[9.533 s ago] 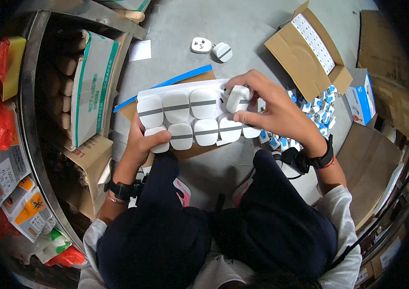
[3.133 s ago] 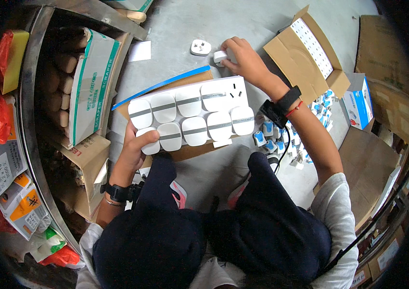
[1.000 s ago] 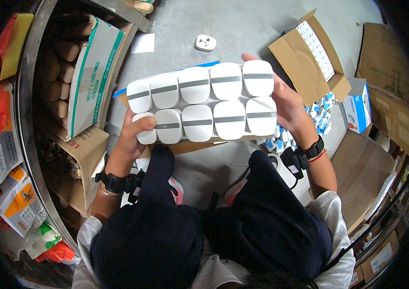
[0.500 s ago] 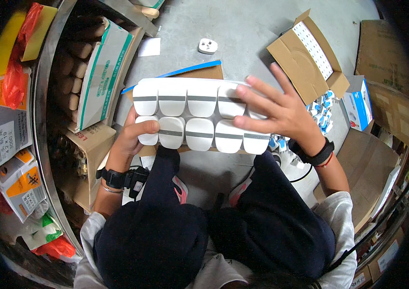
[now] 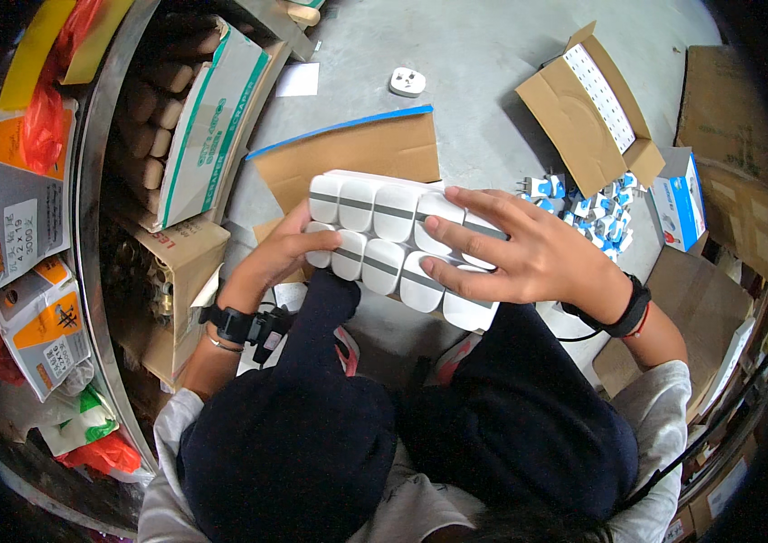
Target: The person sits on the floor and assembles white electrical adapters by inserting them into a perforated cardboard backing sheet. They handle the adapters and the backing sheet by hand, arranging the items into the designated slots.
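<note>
Between my hands, over my knees, is a two-row block of white rounded plastic pieces [image 5: 386, 228], most crossed by a grey stripe. The block tilts, its right end lower and nearer to me. My left hand [image 5: 283, 249] grips the left end, thumb on the front faces and other fingers hidden behind. My right hand [image 5: 538, 253] holds the right end, its fingers spread across the pieces; its thumb is out of sight. Beyond the block, an open cardboard flap [image 5: 352, 154] with a blue edge lies on the floor.
At right are an open carton [image 5: 574, 118] with a white perforated sheet, a heap of blue-and-white plugs [image 5: 601, 217] and a blue-and-white box [image 5: 675, 201]. A white socket adapter [image 5: 407, 82] lies farther off. A metal-edged shelf [image 5: 90, 181] with cartons stands at left.
The block has tipped, its right end coming down and its left end shifting right. My left hand has moved right with it; my right fingers lie more firmly over the pieces.
</note>
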A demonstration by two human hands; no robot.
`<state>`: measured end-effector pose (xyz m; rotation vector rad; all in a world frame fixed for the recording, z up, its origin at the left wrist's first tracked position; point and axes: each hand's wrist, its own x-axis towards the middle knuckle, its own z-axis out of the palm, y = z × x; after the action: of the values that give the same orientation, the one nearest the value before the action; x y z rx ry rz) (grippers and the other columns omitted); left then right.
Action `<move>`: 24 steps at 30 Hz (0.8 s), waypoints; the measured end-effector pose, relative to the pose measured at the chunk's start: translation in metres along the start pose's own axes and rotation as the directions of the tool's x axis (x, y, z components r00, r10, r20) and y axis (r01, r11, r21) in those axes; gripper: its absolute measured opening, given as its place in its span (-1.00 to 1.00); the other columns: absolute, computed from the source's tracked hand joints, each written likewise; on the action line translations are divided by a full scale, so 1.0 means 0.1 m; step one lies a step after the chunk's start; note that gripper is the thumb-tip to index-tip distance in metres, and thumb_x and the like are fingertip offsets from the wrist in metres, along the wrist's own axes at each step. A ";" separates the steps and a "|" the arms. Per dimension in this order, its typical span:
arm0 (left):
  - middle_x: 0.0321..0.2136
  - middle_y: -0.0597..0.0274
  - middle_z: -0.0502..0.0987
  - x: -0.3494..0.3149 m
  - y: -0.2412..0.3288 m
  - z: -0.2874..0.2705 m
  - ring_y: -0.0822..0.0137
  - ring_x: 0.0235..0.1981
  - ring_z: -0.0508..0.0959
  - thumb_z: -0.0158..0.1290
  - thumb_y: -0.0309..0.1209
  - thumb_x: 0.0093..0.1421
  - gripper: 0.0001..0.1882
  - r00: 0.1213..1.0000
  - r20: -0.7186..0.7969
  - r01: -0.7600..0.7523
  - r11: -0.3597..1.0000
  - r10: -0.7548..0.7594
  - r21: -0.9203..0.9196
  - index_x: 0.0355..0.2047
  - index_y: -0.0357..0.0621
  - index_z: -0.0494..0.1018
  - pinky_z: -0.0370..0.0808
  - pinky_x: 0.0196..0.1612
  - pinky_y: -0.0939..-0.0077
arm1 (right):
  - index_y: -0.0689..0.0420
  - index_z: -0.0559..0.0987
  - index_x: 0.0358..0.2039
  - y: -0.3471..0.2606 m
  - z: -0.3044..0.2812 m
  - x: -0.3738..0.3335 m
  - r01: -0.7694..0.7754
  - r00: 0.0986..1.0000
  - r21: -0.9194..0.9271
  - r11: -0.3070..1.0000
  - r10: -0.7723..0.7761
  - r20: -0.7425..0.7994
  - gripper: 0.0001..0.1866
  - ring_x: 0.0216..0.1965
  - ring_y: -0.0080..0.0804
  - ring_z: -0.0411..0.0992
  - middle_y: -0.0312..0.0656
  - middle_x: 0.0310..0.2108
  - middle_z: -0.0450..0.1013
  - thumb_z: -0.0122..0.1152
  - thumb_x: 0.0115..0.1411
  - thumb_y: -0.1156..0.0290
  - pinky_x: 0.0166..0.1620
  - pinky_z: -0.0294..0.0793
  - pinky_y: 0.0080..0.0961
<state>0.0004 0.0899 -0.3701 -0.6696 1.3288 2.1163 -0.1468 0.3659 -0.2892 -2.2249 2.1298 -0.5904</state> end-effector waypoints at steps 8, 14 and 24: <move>0.06 0.14 0.33 0.17 -0.23 -0.06 0.29 0.09 0.34 0.29 -0.25 -0.01 -0.11 1.000 0.030 -0.011 0.999 0.010 0.046 0.24 -0.20 0.05 0.28 0.15 0.40 | 0.04 0.50 -0.19 -0.01 0.02 0.10 0.109 0.992 -0.005 0.994 -0.109 0.058 -0.69 0.05 -0.08 0.41 -0.17 -0.05 0.44 0.17 -0.02 0.44 -0.04 0.52 -0.33; 0.08 0.15 0.28 0.26 -0.53 0.09 0.32 0.12 0.28 0.25 -0.32 0.02 -0.11 0.983 0.074 -0.172 0.985 0.171 0.008 0.26 -0.20 -0.04 0.23 0.19 0.40 | 0.04 0.52 -0.21 -0.12 -0.11 0.07 0.132 0.984 -0.026 0.991 -0.128 0.126 -0.71 0.05 -0.12 0.39 -0.19 -0.08 0.45 0.15 0.00 0.37 -0.04 0.50 -0.29; -0.06 0.11 0.46 0.55 -0.81 0.37 0.21 -0.08 0.49 -0.14 -0.29 0.15 -0.46 0.993 -0.116 -0.027 0.944 -0.012 -0.328 0.14 -0.23 0.20 0.42 0.05 0.31 | 0.04 0.57 -0.31 -0.33 -0.13 0.30 0.117 0.950 0.034 0.993 -0.122 0.288 -0.81 0.04 -0.17 0.34 -0.25 -0.24 0.46 0.09 0.05 0.34 -0.05 0.47 -0.33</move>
<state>0.0110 0.1630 -0.4437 -0.9376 1.0414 2.3632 -0.1184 0.3428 -0.2612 -2.2782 1.8533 -0.2601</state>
